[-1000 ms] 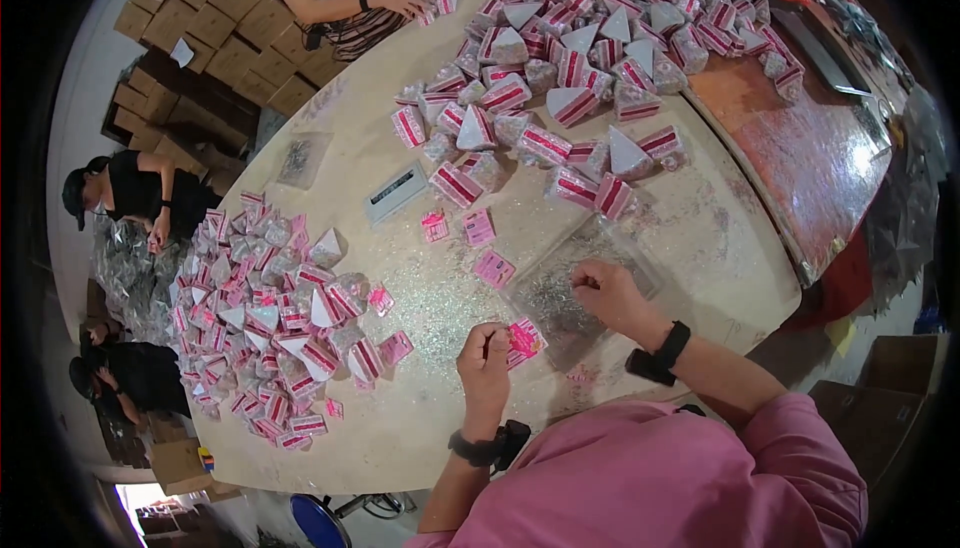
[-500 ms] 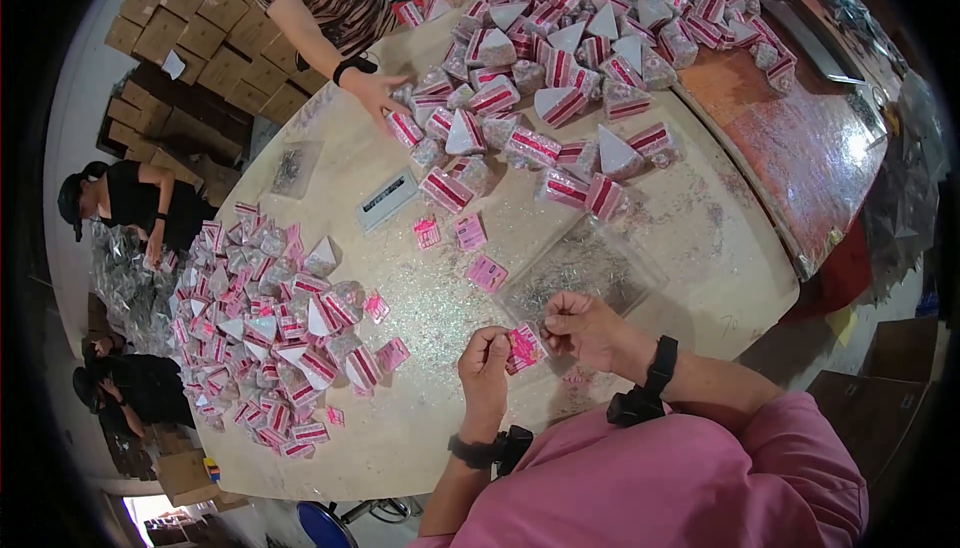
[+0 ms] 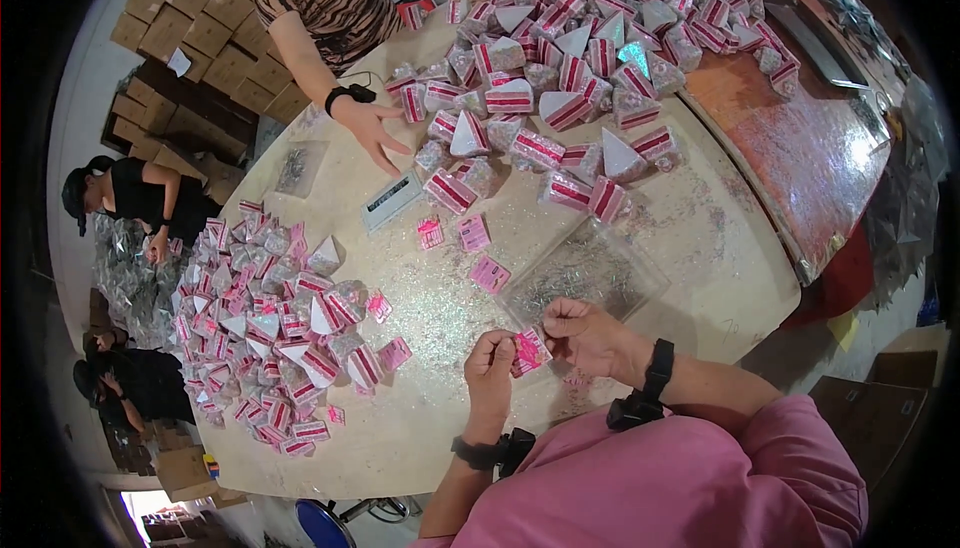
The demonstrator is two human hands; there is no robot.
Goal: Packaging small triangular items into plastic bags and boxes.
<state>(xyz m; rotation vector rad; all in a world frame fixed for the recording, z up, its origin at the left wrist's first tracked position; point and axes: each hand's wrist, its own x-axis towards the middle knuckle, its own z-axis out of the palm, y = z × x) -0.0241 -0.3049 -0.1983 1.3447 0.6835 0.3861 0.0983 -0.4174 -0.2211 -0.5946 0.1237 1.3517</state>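
My left hand (image 3: 489, 363) pinches a small pink card tag (image 3: 531, 350) by its left edge, above the near side of the table. Close against the tag's right side, my right hand (image 3: 588, 336) is closed in a pinch; whatever sits between its fingertips is too small to make out. Just beyond my hands lies a shallow clear tray (image 3: 640, 293) with many thin, shiny little pieces in it. Past the tray's left corner, a pink card (image 3: 489, 274) rests flat, with another pink card (image 3: 473, 233) and a brighter pink tag (image 3: 429, 233) farther off.
Cake-slice-shaped pieces in clear wrap form a big far heap (image 3: 560, 78) and another heap (image 3: 270, 328) at left. A co-worker's hand (image 3: 372, 130) hovers by the far heap, near a small grey box (image 3: 392, 202). Glitter litters the table (image 3: 430, 428). Cartons (image 3: 190, 18) stand behind.
The co-worker's hand has come off the wrapped slices and moved nearer, toward the grey box, fingers spread. My hands stay almost in place, with the pink tag tilted slightly differently.
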